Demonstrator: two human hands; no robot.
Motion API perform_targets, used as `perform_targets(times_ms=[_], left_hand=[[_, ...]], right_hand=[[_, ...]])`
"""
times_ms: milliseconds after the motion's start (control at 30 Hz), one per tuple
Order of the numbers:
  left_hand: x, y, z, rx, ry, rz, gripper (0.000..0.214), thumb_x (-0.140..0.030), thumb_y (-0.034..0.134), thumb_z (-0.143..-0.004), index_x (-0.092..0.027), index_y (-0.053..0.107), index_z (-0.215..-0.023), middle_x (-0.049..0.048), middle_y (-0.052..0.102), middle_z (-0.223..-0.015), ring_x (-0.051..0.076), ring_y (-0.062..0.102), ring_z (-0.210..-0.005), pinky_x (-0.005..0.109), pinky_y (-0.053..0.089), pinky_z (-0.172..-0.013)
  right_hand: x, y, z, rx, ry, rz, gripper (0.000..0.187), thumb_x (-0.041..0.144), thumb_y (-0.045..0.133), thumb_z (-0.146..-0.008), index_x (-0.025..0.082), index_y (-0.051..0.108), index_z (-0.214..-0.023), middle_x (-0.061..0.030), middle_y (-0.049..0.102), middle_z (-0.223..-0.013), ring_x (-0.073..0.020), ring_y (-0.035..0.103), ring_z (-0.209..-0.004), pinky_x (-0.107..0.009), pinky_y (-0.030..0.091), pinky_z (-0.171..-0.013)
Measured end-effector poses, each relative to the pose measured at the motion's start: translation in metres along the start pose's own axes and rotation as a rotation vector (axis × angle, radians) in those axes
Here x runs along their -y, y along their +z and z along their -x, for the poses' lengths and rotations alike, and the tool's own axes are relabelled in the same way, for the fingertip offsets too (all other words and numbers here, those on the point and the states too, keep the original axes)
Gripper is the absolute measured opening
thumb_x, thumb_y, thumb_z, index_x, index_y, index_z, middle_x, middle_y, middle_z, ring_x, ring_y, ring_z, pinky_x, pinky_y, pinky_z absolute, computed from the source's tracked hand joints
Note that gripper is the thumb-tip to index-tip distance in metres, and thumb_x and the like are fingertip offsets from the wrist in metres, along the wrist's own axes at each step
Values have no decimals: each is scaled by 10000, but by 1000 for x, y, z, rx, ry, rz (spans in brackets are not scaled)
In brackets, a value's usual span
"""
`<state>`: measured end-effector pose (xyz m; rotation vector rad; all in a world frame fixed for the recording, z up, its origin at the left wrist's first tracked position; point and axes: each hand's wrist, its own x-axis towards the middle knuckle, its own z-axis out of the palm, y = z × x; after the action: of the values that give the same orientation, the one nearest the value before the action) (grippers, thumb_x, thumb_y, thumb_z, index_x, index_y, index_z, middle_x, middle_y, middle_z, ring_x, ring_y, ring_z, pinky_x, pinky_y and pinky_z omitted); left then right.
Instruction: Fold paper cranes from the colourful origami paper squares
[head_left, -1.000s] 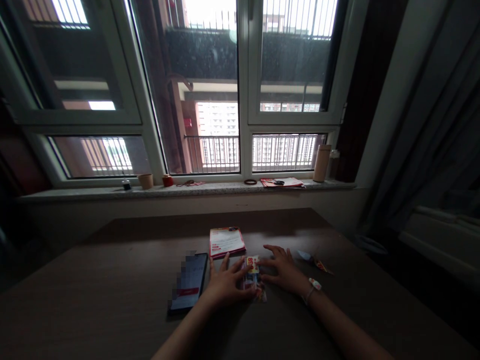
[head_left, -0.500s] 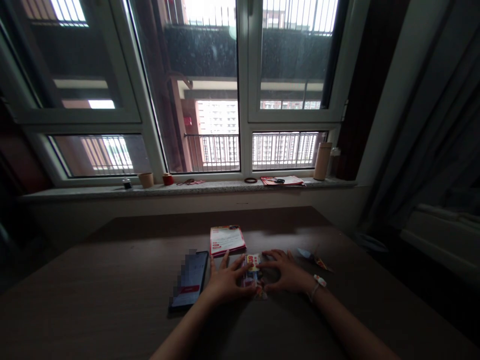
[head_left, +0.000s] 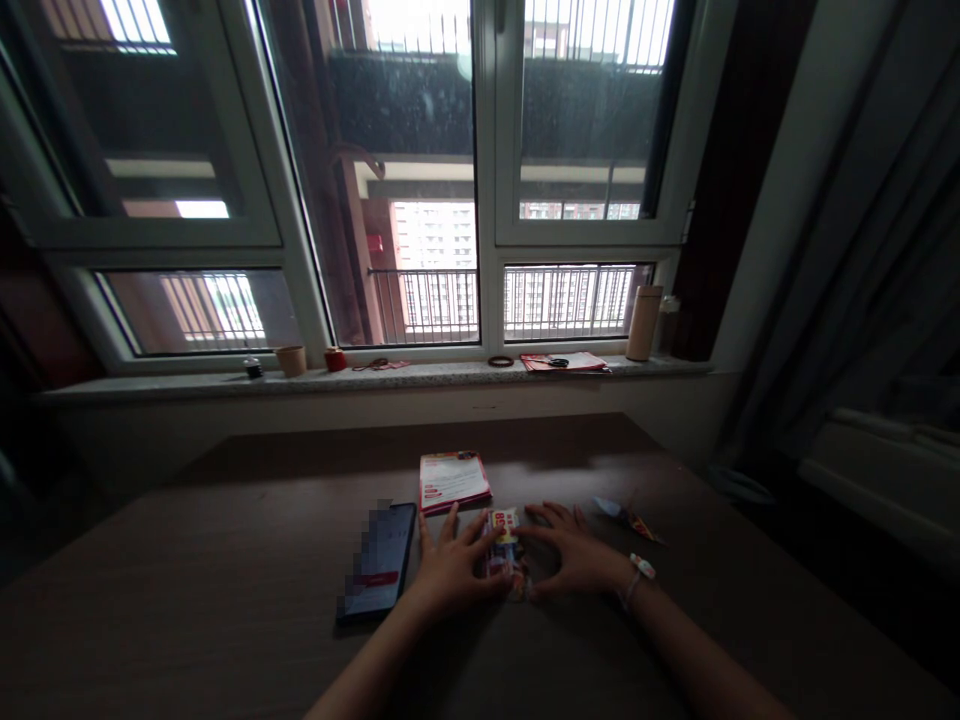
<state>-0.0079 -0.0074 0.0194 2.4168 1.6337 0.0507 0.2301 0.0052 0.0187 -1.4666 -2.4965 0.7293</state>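
A small, brightly printed piece (head_left: pixel 504 530), paper or packet I cannot tell, lies on the table between my hands. My left hand (head_left: pixel 454 562) rests with fingers spread, its index finger and thumb at the piece's left edge. On the other side, my right hand (head_left: pixel 574 555) has its fingers apart, the index fingertip at the piece's right edge. A bracelet circles the right wrist. Left of my left hand lies a phone (head_left: pixel 386 560) with its screen lit. A stack of printed sheets (head_left: pixel 454 480) is just beyond my left fingertips.
Colourful scraps (head_left: pixel 626 518) lie right of my right hand on the brown table (head_left: pixel 225 540). Along the windowsill (head_left: pixel 435 372) stand a paper cup (head_left: pixel 292 361), a red spool (head_left: pixel 335 359) and a tan flask (head_left: pixel 644 323). Scissors (head_left: pixel 556 362) lie on printed papers there.
My right hand has shifted very slightly, its thumb drawing a little away from the printed piece. The other things stay where they were.
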Motion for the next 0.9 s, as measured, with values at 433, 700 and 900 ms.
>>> perform_targets(times_ms=[433, 700, 900], left_hand=[[-9, 11, -3, -77, -70, -19, 708, -773, 294, -804, -450, 319, -1433, -59, 201, -1581, 427, -24, -1446, 752, -213, -988], [-8, 9, -4, -32, -79, -22, 730, -792, 293, -789, -467, 269, -1442, -63, 158, -1591, 440, -43, -1439, 773, -175, -988], [-5, 11, -5, -40, -66, -8, 743, -814, 296, -773, -477, 279, -1435, -61, 176, -1587, 444, -37, -1439, 774, -191, -975]], right_hand=[[-6, 4, -6, -195, -48, -20, 469, 619, 676, -712, 440, 651, -1145, -12, 426, -1409, -291, 277, -1366, -495, 132, -1160], [-9, 13, -15, -256, 138, 58, 453, 678, 546, -786, 502, 583, -1202, 10, 333, -1497, -331, 165, -1420, -623, 22, -1126], [-6, 18, -22, -303, 168, 162, 449, 654, 492, -832, 503, 536, -1252, 16, 305, -1521, -332, 167, -1422, -647, 47, -1111]])
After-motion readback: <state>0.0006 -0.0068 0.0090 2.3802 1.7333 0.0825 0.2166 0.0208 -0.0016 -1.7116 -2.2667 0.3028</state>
